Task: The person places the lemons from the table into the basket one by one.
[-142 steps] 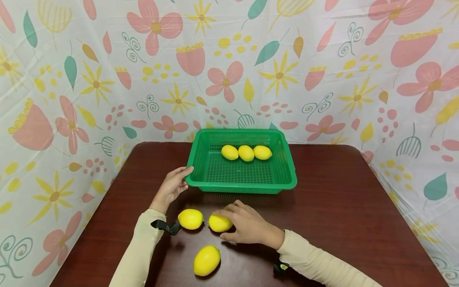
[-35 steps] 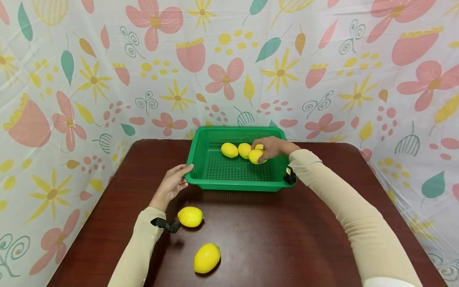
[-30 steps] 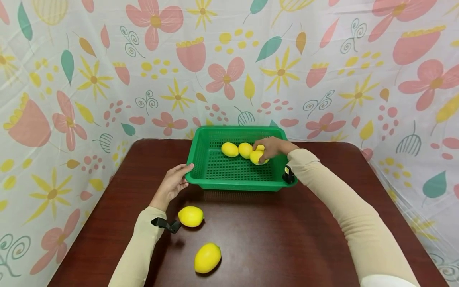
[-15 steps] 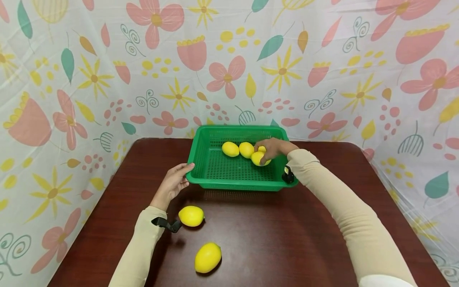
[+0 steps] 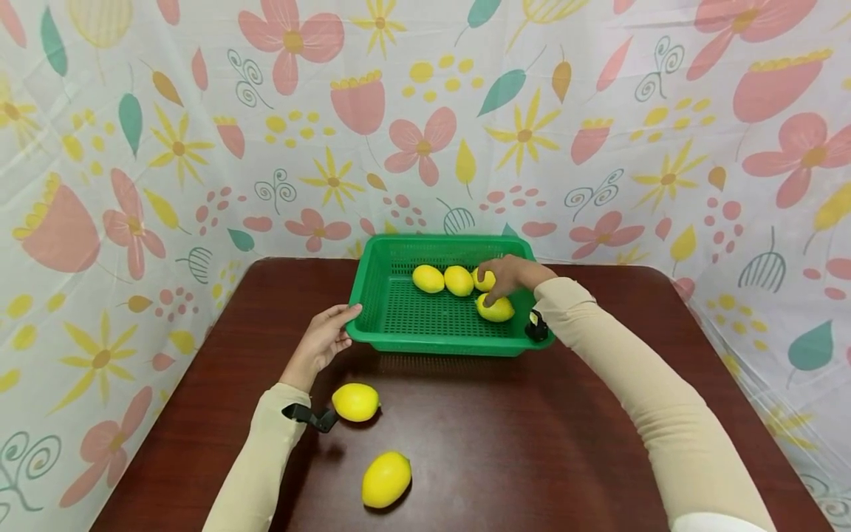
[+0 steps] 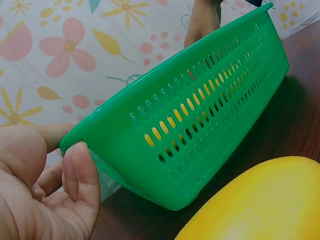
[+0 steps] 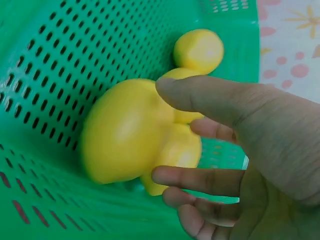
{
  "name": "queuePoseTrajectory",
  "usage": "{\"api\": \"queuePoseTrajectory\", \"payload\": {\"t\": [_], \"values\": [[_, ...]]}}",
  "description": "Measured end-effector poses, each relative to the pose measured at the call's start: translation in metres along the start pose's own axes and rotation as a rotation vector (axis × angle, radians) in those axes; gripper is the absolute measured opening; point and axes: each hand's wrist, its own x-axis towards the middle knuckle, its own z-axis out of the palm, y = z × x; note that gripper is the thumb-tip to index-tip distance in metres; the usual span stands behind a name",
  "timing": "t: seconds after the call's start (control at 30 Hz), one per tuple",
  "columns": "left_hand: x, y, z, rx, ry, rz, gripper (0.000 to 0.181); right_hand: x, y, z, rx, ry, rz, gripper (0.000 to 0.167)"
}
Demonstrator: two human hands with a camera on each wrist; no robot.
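Note:
A green plastic basket (image 5: 439, 341) stands at the back of the table. My left hand (image 5: 324, 338) pinches its left front corner, thumb over the rim and fingers beneath. Inside, a row of three lemons (image 5: 459, 281) runs along the far side. Another lemon (image 5: 495, 308) lies in front of the row's right end. My right hand (image 5: 508, 275) is over that lemon; in the right wrist view its thumb overlaps the lemon (image 6: 270, 205)-free yellow side while the fingers are spread and apart from it.
Two lemons lie on the dark red-brown table (image 5: 532, 443): one lemon (image 5: 356, 402) beside my left wrist, the other lemon (image 5: 386, 479) nearer the front. A flowered cloth (image 5: 425, 74) hangs behind and along both sides of the table.
My right hand has carried a lemon from the table into the basket, then loosened its fingers. That lemon has shifted forward and right of the row. The left hand stays on the rim.

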Motion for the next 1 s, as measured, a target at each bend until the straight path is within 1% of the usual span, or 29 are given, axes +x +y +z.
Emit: {"api": "queuePoseTrajectory", "payload": {"t": [0.1,0.2,0.33,0.47,0.53,0.63,0.8,1.0], "values": [[0.0,0.0,0.0,0.002,0.004,0.001,0.047,-0.009,-0.004,-0.004,-0.02,0.043,-0.004,0.055],[0.0,0.0,0.0,0.005,0.006,-0.003,0.047,-0.02,-0.006,-0.008,0.003,0.093,-0.03,0.052],[0.001,0.0,0.0,0.008,0.007,-0.003,0.046,-0.039,-0.006,-0.009,0.072,0.169,-0.1,0.049],[0.0,0.001,0.0,0.0,0.004,0.005,0.042,-0.062,-0.01,-0.006,0.136,0.261,-0.163,0.045],[-0.001,0.001,0.0,-0.007,0.007,0.004,0.041,-0.074,-0.015,-0.002,0.16,0.305,-0.183,0.044],[-0.001,0.0,0.0,-0.006,0.006,-0.001,0.042,-0.092,-0.024,0.006,0.211,0.361,-0.192,0.042],[-0.001,0.001,0.0,0.007,-0.003,-0.004,0.045,-0.12,-0.042,0.026,0.29,0.444,-0.208,0.037],[-0.001,0.001,0.001,-0.005,-0.003,-0.007,0.043,-0.144,-0.062,0.051,0.332,0.527,-0.289,0.038]]}}
